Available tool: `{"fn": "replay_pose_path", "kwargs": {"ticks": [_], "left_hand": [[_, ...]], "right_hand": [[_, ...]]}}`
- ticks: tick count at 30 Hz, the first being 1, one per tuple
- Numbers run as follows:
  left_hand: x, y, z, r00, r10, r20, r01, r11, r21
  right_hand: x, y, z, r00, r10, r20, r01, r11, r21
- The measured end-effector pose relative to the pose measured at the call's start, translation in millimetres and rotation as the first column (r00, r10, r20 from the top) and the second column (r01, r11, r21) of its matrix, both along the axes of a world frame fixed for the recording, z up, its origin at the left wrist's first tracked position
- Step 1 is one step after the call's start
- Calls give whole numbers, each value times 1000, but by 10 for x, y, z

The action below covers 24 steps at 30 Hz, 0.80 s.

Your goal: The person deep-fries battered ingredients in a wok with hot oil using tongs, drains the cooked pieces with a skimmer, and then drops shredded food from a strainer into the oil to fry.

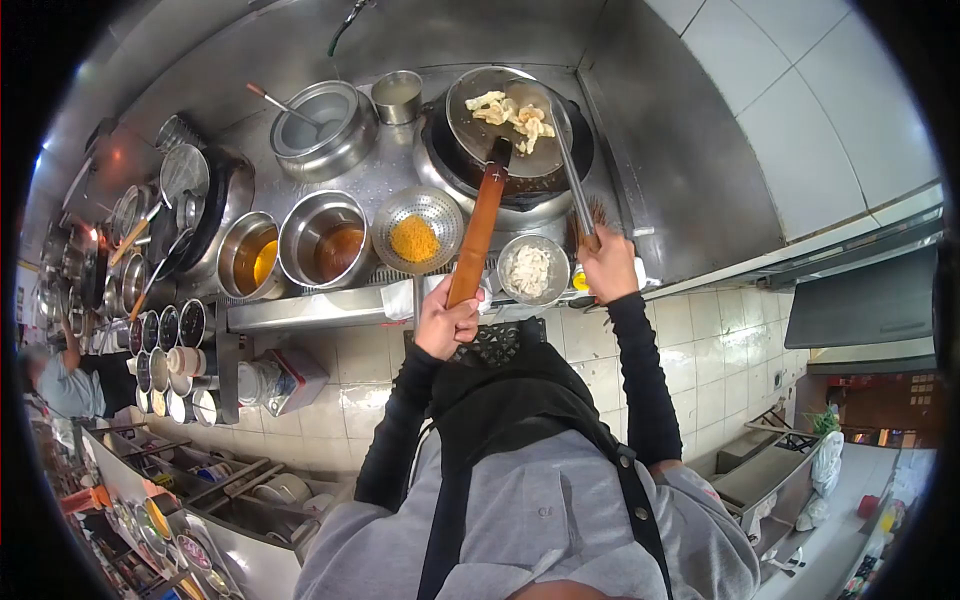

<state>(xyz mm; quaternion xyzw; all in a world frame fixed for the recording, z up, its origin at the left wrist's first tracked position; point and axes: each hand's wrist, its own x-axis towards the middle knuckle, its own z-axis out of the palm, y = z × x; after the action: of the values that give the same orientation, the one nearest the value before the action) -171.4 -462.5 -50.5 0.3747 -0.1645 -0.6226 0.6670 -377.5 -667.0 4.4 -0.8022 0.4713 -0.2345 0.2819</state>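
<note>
My left hand (451, 320) is closed around the wooden handle of a wide, round skimmer (478, 240). The skimmer's perforated disc is over the wok (440, 150) on the stove, with pale yellow fried pieces (513, 116) lying on it. My right hand (609, 266) grips the long metal handle of a ladle (572, 170). Its far end reaches the fried pieces on the skimmer, where its bowl is hard to make out. Between my hands, on the counter edge, a metal bowl (504, 291) holds whitish raw-looking pieces (529, 271).
Left of the wok are a perforated bowl (380, 245) with orange crumbs, two pots (290, 240) (226, 265) of brown and amber liquid, and a lidded pot (312, 160). A bamboo brush (597, 215) lies beside my right hand. Another person (70, 385) stands far left.
</note>
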Motion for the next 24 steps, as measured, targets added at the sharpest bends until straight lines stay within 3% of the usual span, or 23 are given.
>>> {"fn": "replay_pose_path", "kwargs": {"ticks": [3,5,10,11,13,14,15,17,19,20,23,24], "left_hand": [[50,-169,-102,1000,16,-24,-15,1000,2],[89,-248,-62,1000,19,10,-19,1000,9],[26,-231,52,955,57,292,-58,998,-5],[-5,-230,95,928,73,365,-74,997,-13],[-14,-252,148,945,66,321,-74,997,12],[10,-277,119,949,49,310,-57,998,16],[16,-302,89,955,35,294,-43,999,19],[-28,-301,35,971,2,237,-9,999,32],[-105,-254,-1,994,28,103,-36,996,79],[-105,-225,-61,999,12,53,-14,999,43],[-199,-167,1,998,36,-51,-33,997,67],[-232,-145,-19,997,41,-66,-36,997,69]], "right_hand": [[20,159,137,999,-39,35,39,999,3],[57,151,190,998,-28,48,35,989,-146],[231,-104,354,995,-22,97,51,951,-305],[275,-114,391,990,-56,132,74,988,-138],[362,-110,515,974,-133,183,93,973,209],[335,-43,583,912,-115,394,-57,916,398],[340,-14,553,797,-238,556,-179,785,593],[278,-37,572,627,-424,654,-427,515,743],[215,-354,253,465,-605,646,-766,91,636],[239,-425,109,419,-639,645,-805,68,590],[224,-528,-31,434,-759,485,-849,-164,503],[199,-537,-43,429,-756,495,-863,-181,472]]}}
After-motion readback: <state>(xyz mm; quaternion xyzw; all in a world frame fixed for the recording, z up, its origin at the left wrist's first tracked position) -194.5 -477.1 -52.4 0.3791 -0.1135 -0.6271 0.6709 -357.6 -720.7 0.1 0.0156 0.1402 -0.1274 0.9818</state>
